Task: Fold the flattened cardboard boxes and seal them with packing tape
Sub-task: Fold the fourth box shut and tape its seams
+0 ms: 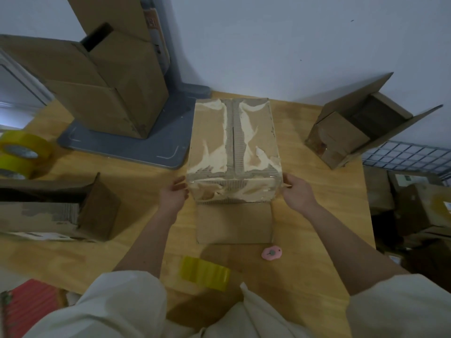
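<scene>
Cardboard box (233, 152) is being steadied at the middle of the wooden table (317, 191), its scarred upper face turned to the camera; the flaps are being kept shut along a centre seam, though whether fresh tape is lying over that seam cannot be told, since the surface is torn from older strips. The left hand (174, 195) is being laid flat against the near left corner, fingers spread and touching the wall rather than curling round anything; the right hand (296, 191) is being pressed against the opposite corner in the same open way, so the box is being squeezed between two palms, probably so that it can be turned or squared without the flaps springing apart. A yellow tape roll (203, 273) is being kept close at the near edge, and a pink cutter (271, 253) is lying just beside the box's near wall, both presumably within reach for sealing. Further rolls of tape (22, 152) are being stored at the left edge; other boxes (346, 132) are standing well apart, one open on its side at the right.
</scene>
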